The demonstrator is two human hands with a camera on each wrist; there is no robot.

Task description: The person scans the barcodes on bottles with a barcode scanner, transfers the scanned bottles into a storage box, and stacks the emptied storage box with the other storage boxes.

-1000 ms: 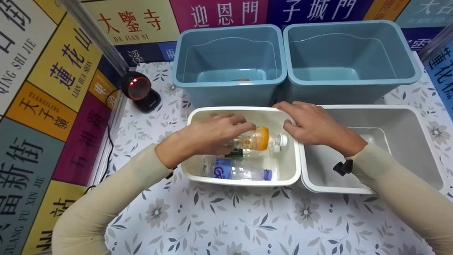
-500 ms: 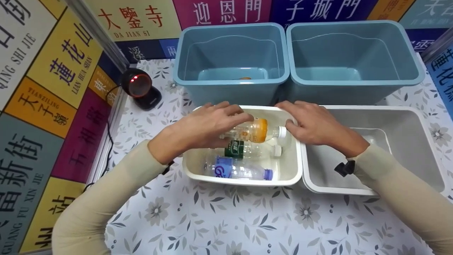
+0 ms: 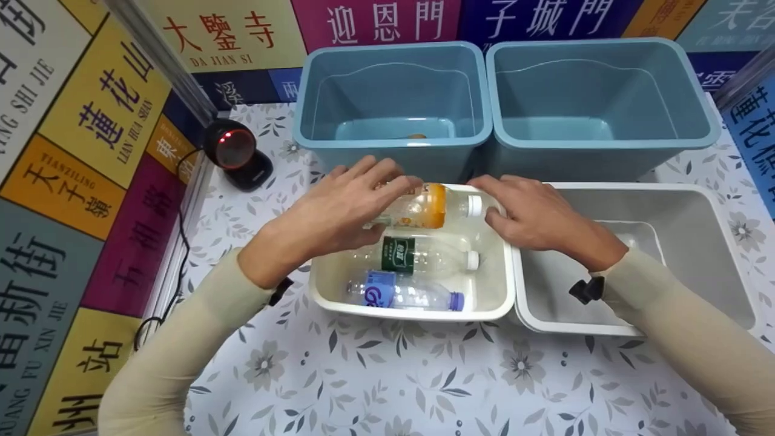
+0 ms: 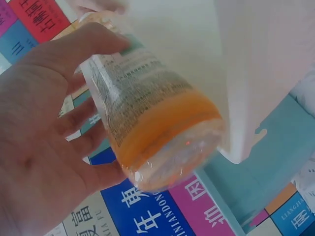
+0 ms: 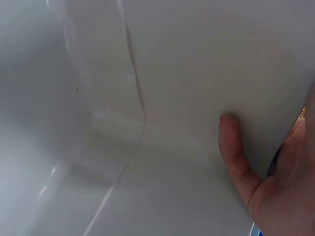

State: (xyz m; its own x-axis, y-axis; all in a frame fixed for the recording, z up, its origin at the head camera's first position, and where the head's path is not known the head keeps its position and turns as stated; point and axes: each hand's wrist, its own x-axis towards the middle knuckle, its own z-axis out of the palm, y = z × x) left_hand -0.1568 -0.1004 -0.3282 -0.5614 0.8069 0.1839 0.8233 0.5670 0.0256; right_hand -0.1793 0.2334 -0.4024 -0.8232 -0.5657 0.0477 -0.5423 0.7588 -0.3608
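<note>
My left hand (image 3: 339, 209) grips a clear plastic bottle (image 4: 152, 113) with an orange band by its base. In the left wrist view, thumb and fingers curl around its sides. Its base points right in the head view, over the back of the cream bin (image 3: 508, 290). Beside it shows a white cap (image 3: 474, 206) of another bottle, mostly hidden. Below lie a green-labelled bottle (image 3: 436, 254) and a blue-labelled bottle (image 3: 418, 293) with a purple cap. My right hand (image 3: 533, 209) holds the cream bin's back right rim, its thumb (image 5: 231, 147) against a pale wall in the right wrist view.
A grey-white bin (image 3: 714, 260) stands right of the cream one, rims side by side. Two blue bins (image 3: 393, 145) (image 3: 605, 143) stand behind; something orange lies in the left one. A black scanner (image 3: 236, 154) with red lights stands at the left, its cable along the wall.
My left hand has lifted and moved back and left with the orange-banded bottle. The white cap beside it has shifted back too, uncovering the green-labelled bottle. My right hand stays in place.
</note>
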